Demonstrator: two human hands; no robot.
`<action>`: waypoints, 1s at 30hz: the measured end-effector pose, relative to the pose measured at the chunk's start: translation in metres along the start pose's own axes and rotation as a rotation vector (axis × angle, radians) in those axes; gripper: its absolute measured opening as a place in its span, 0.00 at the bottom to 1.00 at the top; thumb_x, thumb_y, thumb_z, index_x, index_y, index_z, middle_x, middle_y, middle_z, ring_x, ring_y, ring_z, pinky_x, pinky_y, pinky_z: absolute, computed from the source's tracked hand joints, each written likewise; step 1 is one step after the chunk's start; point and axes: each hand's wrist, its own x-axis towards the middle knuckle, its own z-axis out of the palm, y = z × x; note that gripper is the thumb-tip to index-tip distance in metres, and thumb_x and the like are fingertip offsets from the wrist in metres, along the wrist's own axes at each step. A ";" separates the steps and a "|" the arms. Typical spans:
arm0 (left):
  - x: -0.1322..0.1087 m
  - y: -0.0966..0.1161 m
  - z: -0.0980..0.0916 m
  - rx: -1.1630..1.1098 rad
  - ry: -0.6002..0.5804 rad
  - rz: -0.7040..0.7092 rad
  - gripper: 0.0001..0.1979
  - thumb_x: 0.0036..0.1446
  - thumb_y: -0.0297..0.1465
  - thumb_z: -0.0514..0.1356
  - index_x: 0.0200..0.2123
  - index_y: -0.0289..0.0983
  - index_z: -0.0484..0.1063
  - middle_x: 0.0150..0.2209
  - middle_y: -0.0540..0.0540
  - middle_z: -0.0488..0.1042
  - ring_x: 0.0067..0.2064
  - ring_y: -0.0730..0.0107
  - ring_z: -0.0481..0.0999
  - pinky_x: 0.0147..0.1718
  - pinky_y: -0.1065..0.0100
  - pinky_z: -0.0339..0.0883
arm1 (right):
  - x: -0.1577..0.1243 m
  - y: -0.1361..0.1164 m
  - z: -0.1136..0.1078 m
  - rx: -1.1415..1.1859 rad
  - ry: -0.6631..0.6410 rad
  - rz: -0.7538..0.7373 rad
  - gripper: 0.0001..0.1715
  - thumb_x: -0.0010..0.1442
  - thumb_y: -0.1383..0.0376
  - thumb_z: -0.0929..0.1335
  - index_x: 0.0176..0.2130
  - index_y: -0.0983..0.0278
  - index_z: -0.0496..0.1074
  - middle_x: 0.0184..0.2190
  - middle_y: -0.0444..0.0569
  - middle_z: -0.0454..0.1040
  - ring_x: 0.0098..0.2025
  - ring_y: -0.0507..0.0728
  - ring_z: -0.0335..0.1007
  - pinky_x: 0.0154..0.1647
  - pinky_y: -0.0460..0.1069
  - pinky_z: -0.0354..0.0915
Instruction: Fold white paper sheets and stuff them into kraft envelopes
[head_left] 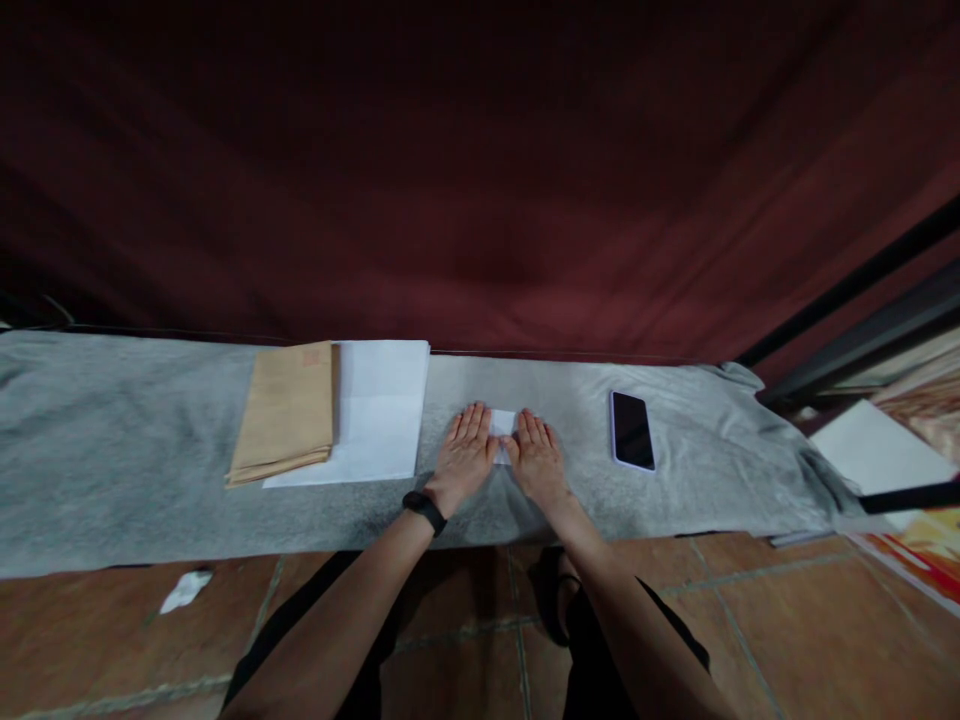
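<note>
A small folded piece of white paper [503, 424] lies flat on the grey cloth between my two hands. My left hand [465, 450] rests palm down on its left side, fingers stretched out flat, with a black band around the wrist. On its right side my right hand [538, 458] also lies palm down with fingers extended. Both thumbs reach in over the paper and nearly meet. Parts of the paper's left and right edges are hidden under the hands.
Left of my hands, brown envelopes [289, 410] lie partly over large white paper sheets [382, 410]. A phone [632, 430] lies to the right. The grey cloth [135, 450] covers a long narrow surface before a dark red curtain [480, 200]. A crumpled white scrap [185, 591] is on the tiled floor.
</note>
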 end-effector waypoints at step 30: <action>-0.006 0.002 -0.008 0.035 -0.028 -0.123 0.33 0.70 0.44 0.42 0.70 0.29 0.53 0.70 0.35 0.54 0.73 0.53 0.48 0.69 0.49 0.41 | 0.000 0.023 -0.027 0.292 -0.127 0.363 0.19 0.66 0.59 0.62 0.49 0.66 0.74 0.38 0.57 0.80 0.42 0.61 0.76 0.41 0.51 0.66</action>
